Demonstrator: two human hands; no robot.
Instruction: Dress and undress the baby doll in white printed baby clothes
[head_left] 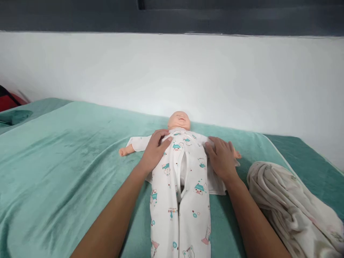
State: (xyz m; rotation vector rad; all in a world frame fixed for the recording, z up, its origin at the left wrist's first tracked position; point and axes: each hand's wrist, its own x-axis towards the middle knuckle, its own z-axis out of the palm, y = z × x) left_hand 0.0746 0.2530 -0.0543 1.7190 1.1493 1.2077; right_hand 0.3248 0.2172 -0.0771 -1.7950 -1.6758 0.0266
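A baby doll (179,120) lies on its back on a teal blanket (67,154), its head toward the wall. It wears a white sleepsuit (185,204) printed with small teal houses and animals, open down the front. My left hand (154,150) rests flat on the doll's chest and left sleeve, fingers stretched out. My right hand (220,156) lies flat on the suit's other side, over the doll's arm, fingers spread. Neither hand grips anything.
A crumpled cream cloth (290,208) lies on the blanket at the right. A white wall (188,79) runs right behind the doll's head. A darker teal cloth (14,116) and something red (8,100) sit at the far left.
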